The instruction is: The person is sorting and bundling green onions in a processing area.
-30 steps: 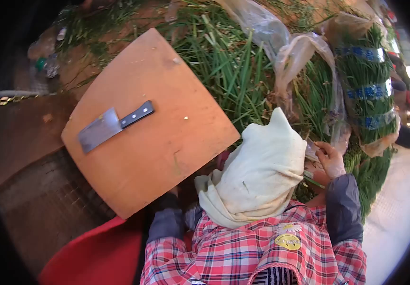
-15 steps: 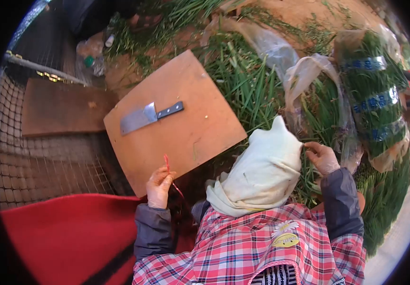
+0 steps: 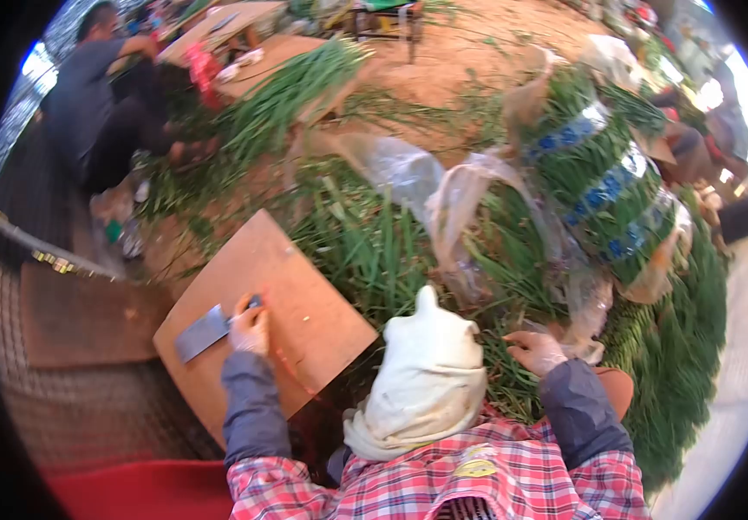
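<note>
Left hand [image 3: 251, 329]: 8 o'clock from view centre, fingers closed around the dark handle of the cleaver [image 3: 203, 334].
Cutting board [image 3: 330, 321]: 8 o'clock, tilted in view, beneath the cleaver.
Red strand [image 3: 293, 367]: 4 o'clock of left hand, blurred.
Right hand [image 3: 537, 353]: 4 o'clock, fingers bent near loose green leaves [image 3: 512, 399]; contact undetermined.
White cloth [image 3: 421, 381]: 5 o'clock, between both hands.
Plastic-wrapped leaf bundle [image 3: 589, 186]: 2 o'clock, blue-printed bands.
Co-worker [image 3: 88, 100]: 10 o'clock, seated low.
</note>
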Available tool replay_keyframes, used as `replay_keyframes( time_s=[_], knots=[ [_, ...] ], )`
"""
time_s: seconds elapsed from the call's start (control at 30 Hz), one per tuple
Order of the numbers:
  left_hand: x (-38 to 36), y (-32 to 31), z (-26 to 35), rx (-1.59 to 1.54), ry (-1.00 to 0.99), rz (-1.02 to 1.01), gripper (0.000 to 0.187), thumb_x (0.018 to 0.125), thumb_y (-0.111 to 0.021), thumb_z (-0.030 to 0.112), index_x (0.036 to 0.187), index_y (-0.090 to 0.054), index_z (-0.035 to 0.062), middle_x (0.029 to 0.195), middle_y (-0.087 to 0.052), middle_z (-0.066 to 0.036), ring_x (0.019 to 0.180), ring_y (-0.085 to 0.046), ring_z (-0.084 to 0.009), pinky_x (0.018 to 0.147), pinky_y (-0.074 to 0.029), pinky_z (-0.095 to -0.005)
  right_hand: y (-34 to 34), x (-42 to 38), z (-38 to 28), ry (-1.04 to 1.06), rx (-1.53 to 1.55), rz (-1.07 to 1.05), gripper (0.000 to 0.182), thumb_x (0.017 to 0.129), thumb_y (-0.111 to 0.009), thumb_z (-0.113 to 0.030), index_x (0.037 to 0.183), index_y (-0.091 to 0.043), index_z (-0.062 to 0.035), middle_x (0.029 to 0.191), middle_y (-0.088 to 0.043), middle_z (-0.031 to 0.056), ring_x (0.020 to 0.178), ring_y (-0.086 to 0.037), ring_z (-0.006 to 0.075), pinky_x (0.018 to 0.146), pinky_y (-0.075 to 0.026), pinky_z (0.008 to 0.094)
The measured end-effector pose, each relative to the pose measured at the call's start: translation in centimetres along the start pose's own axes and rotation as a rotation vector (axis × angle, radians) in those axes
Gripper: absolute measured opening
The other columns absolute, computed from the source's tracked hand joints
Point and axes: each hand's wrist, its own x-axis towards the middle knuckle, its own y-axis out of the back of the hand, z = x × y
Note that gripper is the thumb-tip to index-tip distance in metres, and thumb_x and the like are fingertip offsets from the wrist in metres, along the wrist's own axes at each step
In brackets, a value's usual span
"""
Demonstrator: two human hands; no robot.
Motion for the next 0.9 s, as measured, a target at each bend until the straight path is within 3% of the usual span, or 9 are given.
replay_keyframes(
  time_s=[0.13,0.23,0.37,0.5,0.57,0.7,0.73,0.83,0.9],
  knots=[
    [1.9,1.3,-4.4,-0.098,-0.044,0.018,0.009,0.074,-0.066,0.008,0.079,-0.067,0.0005,0.117,-0.054,-0.017,0.108,-0.052,-0.0296,0.095,-0.039,-0.0361,-0.4,0.8,1.2,0.034,-0.022,-0.033,0.032,0.081,-0.058,-0.029,0.108,-0.061,-0.0129,0.083,-0.064,0.0158,0.08,-0.062,0.0286,0.071,-0.048,0.0377],
    [1.9,1.5,-4.5,-0.219,0.083,0.08,0.008,0.075,-0.066,0.005,0.08,-0.065,-0.0015,0.118,-0.054,-0.016,0.103,-0.054,-0.0234,0.082,-0.046,-0.0294,-0.7,1.8,2.3,-0.022,-0.022,-0.077,0.032,0.081,-0.058,-0.028,0.109,-0.061,-0.0138,0.088,-0.064,0.0163,0.084,-0.061,0.0308,0.074,-0.048,0.038],
    [-0.9,2.5,-0.4,-0.196,0.017,0.029,0.01,0.081,-0.061,0.007,0.077,-0.061,-0.0015,0.087,-0.059,-0.01,0.074,-0.057,-0.017,0.06,-0.047,-0.0263,-1.7,5.8,5.7,-0.032,0.332,0.241,0.029,0.083,-0.055,-0.016,0.111,-0.06,-0.0064,0.089,-0.065,0.0112,0.081,-0.061,0.0202,0.073,-0.047,0.0303],
    [-0.2,1.4,3.6,-0.444,0.539,-0.175,0.01,0.085,-0.056,0.011,0.083,-0.056,0.0016,0.059,-0.051,-0.005,0.04,-0.043,-0.0116,0.037,-0.038,-0.0239,1.1,14.2,4.8,-0.101,0.945,0.399,0.029,0.085,-0.053,-0.007,0.113,-0.056,0.0,0.096,-0.063,0.0081,0.08,-0.059,0.0132,0.072,-0.047,0.0257],
    [1.5,-0.3,1.3,-0.53,0.645,-0.156,0.01,0.086,-0.055,0.013,0.087,-0.054,0.003,0.053,-0.049,-0.005,0.03,-0.036,-0.0095,0.029,-0.032,-0.0229,1.3,19.9,6.2,-0.089,0.743,0.393,0.03,0.082,-0.058,-0.01,0.111,-0.058,-0.0011,0.101,-0.062,0.0088,0.088,-0.059,0.017,0.078,-0.046,0.0277],
    [3.5,-1.4,0.6,-0.335,0.585,-0.14,0.014,0.085,-0.057,0.014,0.091,-0.052,0.0031,0.056,-0.052,-0.005,0.03,-0.037,-0.0104,0.027,-0.031,-0.0236,4.5,26.8,7.7,0.071,-0.097,0.622,0.059,0.074,-0.065,-0.026,0.124,-0.045,-0.001,0.113,-0.055,0.0187,0.102,-0.055,0.0319,0.087,-0.044,0.0379],
    [3.3,-0.5,2.6,-0.293,0.604,-0.21,0.021,0.085,-0.056,0.012,0.103,-0.052,0.0021,0.07,-0.058,-0.009,0.044,-0.05,-0.012,0.039,-0.042,-0.0223,5.4,28.1,8.0,0.106,-0.331,0.706,0.066,0.073,-0.066,-0.028,0.128,-0.041,-0.0013,0.116,-0.054,0.0193,0.104,-0.054,0.0329,0.088,-0.044,0.0389],
    [1.9,1.1,1.6,0.119,0.165,-0.094,0.035,0.083,-0.057,0.008,0.117,-0.048,0.0006,0.092,-0.059,-0.014,0.075,-0.059,-0.0159,0.064,-0.05,-0.0247,8.9,29.0,8.0,-0.362,-0.269,0.387,0.077,0.069,-0.071,-0.031,0.129,-0.037,0.0002,0.121,-0.048,0.024,0.112,-0.048,0.0347,0.095,-0.039,0.038],
    [1.0,1.8,6.4,-0.08,0.146,-0.071,0.042,0.082,-0.057,0.005,0.122,-0.045,-0.0003,0.104,-0.056,-0.015,0.093,-0.055,-0.0185,0.078,-0.046,-0.0277,8.4,28.9,8.1,-0.257,-0.34,0.35,0.079,0.068,-0.072,-0.034,0.129,-0.037,0.0006,0.118,-0.05,0.0241,0.108,-0.051,0.0349,0.093,-0.04,0.0387]
  ],
)
